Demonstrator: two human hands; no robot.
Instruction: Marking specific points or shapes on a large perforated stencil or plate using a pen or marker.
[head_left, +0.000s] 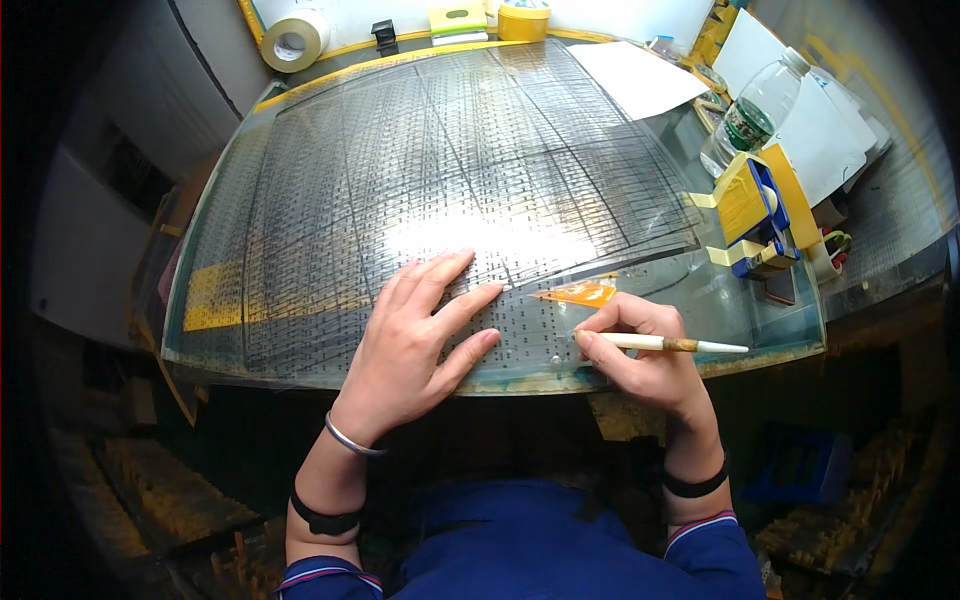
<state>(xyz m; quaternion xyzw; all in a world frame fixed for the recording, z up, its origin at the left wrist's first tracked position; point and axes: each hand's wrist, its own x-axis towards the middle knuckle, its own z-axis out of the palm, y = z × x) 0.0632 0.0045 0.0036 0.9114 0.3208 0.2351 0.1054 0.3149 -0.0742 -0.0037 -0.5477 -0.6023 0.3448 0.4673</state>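
Observation:
My left hand (400, 335) lies on a large transparent sheet (400, 160) printed with dense rows of small dark marks and lines. Its fingers are spread and press on the sheet near the front edge. My right hand (645, 355) grips a slim white pen-like tool (715, 347) with a brownish band, its tapered back end pointing right. The working tip is too small to make out beside the fingertips. Just beyond those fingers is a pointed orange piece (580, 293); whether they touch it I cannot tell. Bright glare covers the middle of the sheet.
The glass tabletop (730, 305) has a curved-looking front edge. At right stand a blue-and-yellow tape dispenser (755, 215) and a clear bottle (755, 115). White paper (635, 78) lies at the back right. A tape roll (294, 42) and a yellow tub (523, 22) are along the back.

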